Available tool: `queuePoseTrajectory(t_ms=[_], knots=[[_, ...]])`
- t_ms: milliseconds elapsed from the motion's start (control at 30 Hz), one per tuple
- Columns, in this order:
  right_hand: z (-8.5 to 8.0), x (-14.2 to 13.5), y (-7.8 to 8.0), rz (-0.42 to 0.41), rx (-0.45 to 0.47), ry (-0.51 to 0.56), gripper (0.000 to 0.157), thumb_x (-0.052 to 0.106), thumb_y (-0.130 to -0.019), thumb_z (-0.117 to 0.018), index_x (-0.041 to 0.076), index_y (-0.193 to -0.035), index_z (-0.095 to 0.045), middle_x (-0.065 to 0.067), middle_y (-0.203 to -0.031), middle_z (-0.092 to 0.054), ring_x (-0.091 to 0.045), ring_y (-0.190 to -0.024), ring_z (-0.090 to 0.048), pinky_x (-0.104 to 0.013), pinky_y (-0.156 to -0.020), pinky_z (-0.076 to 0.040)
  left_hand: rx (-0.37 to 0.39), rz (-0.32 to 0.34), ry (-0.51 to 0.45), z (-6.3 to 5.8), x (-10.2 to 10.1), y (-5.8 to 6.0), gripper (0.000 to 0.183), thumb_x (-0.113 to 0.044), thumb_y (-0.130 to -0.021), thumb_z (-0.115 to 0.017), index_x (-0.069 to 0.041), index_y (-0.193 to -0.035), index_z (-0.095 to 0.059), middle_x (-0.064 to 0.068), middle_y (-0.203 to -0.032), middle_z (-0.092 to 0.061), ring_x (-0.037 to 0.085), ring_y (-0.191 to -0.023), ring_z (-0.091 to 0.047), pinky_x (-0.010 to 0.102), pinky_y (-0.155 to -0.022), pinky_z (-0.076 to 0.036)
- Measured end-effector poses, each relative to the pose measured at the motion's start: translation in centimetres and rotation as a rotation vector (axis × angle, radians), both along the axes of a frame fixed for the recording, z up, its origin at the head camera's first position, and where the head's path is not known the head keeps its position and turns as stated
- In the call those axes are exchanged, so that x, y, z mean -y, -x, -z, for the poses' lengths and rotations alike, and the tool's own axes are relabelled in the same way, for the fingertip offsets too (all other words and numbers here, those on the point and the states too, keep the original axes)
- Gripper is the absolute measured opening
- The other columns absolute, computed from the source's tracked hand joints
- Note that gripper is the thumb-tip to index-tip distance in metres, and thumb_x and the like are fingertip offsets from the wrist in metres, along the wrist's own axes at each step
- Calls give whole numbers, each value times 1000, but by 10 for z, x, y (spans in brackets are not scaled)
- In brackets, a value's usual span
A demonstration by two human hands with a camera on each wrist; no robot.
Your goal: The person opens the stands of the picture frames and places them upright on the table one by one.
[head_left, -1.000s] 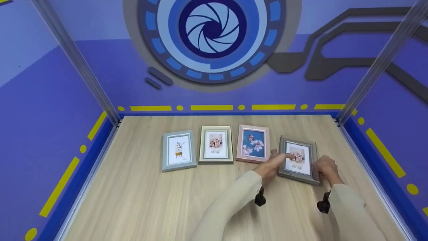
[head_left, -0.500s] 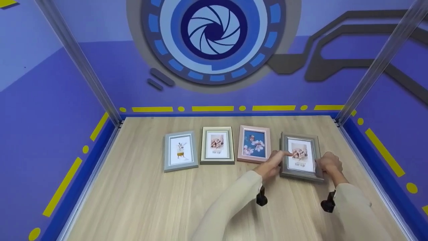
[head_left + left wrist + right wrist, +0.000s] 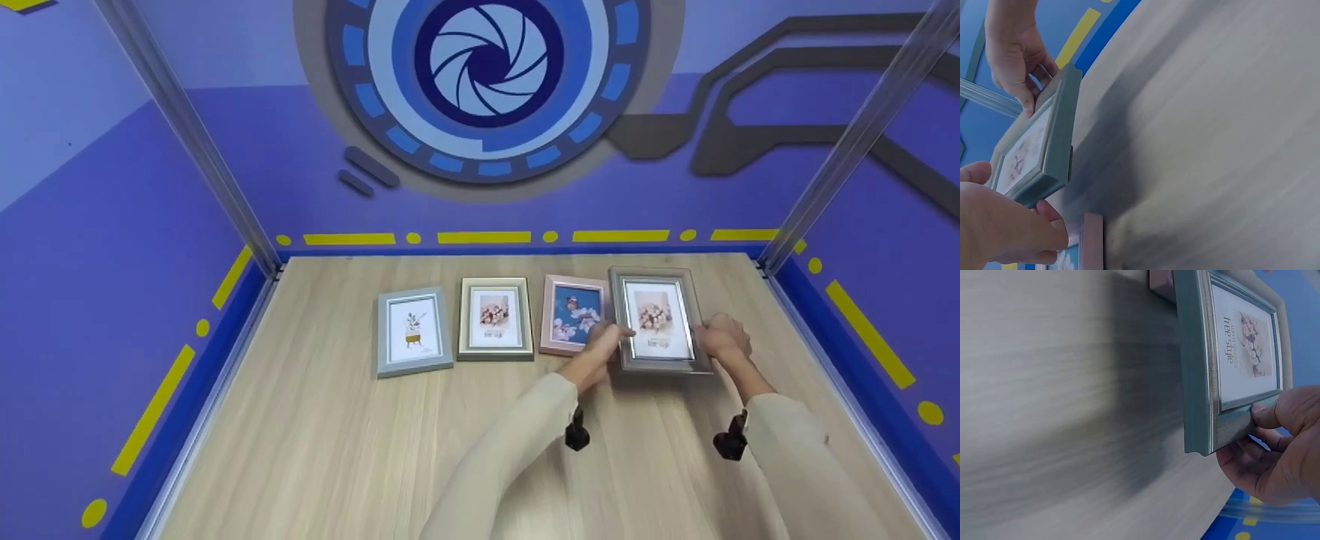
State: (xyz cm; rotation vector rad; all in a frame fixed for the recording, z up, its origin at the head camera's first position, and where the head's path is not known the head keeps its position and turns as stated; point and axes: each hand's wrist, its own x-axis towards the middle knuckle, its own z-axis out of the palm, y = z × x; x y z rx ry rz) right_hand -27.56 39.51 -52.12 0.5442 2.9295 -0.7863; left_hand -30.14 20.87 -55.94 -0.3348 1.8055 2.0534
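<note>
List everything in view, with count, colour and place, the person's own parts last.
Grey-brown frame: 1, held up off the table
Pale blue frame: 1, leftmost on the table
Cream-gold frame: 1, between the pale blue and pink ones
Pink frame: 1, on the table, partly hidden behind the left grip
Table: 1, pale wood, under everything
Walls: 3, blue and purple, behind and at both sides
Round emblem: 1, mainly blue and white, back wall
Yellow marks: many, low on the walls
Metal posts: 2, silver-grey, back corners
Black devices: 2, by the wrists
Sleeves: 2, cream, on both arms
Left grip: 1, on the grey-brown frame's left edge
Right grip: 1, on its right edge
</note>
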Motion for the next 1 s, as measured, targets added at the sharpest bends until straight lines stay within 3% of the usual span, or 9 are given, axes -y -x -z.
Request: queuePoseTrajectory(t_ms=[133, 300, 467, 633, 700, 800, 900, 1000], knots=[[-1, 16, 6, -44, -46, 37, 40, 18, -93, -48, 16, -55, -39, 6, -50, -35, -13, -50, -36, -28, -45, -28, -38, -10, -3, 1, 19, 5, 53, -6, -76, -59, -1, -129, -53, 12, -107, -65, 23, -84, -63, 37, -76, -53], [-3, 38, 14, -77, -113, 81, 38, 18, -91, -52, 13, -54, -43, 5, -52, -38, -15, -52, -38, -29, -46, -29, -79, -58, 9, 2, 43, 14, 55, -3, -76, -56, 0, -131, -52, 13, -107, -64, 21, -86, -61, 36, -72, -54], [-4, 60, 21, -89, -151, 114, 27, 20, -91, -54, 4, -69, -53, -1, -65, -49, -19, -63, -46, -29, -52, -35, -70, -102, 75, 1, 66, 21, 60, -4, -75, -55, -3, -135, -49, 13, -125, -59, 25, -107, -57, 41, -85, -51], [-2, 77, 25, -95, -149, 261, 23, 19, -93, -56, -4, -88, -57, -9, -80, -58, -15, -66, -53, -24, -53, -47, -91, -115, 116, 0, 87, 25, 59, -6, -76, -55, -4, -134, -51, 13, -135, -53, 26, -121, -49, 41, -96, -45], [-1, 82, 24, -100, -138, 338, 30, 18, -93, -56, -9, -107, -54, -19, -95, -61, -18, -73, -59, -25, -59, -54, -87, -108, 124, -1, 95, 25, 60, -6, -75, -55, -5, -135, -50, 12, -135, -53, 25, -117, -51, 40, -93, -46], [-1, 88, 24, -125, -101, 423, 50, 17, -94, -55, -13, -131, -40, -32, -117, -55, -26, -89, -64, -32, -71, -58, -96, -92, 157, -1, 108, 24, 62, -6, -73, -56, -7, -135, -51, 11, -135, -54, 23, -113, -52, 38, -91, -47], [-1, 95, 25, -166, -68, 473, 56, 18, -95, -53, -15, -136, -34, -35, -123, -51, -29, -96, -63, -36, -77, -57, -109, -74, 185, -2, 123, 23, 62, -7, -73, -58, -8, -135, -52, 9, -133, -56, 19, -103, -54, 35, -88, -48], [0, 105, 27, -200, -48, 520, 55, 18, -96, -52, -17, -135, -36, -33, -123, -51, -22, -92, -62, -34, -78, -56, -112, -58, 213, -3, 138, 22, 61, -9, -74, -60, -10, -135, -53, 8, -134, -56, 19, -99, -54, 35, -90, -47]])
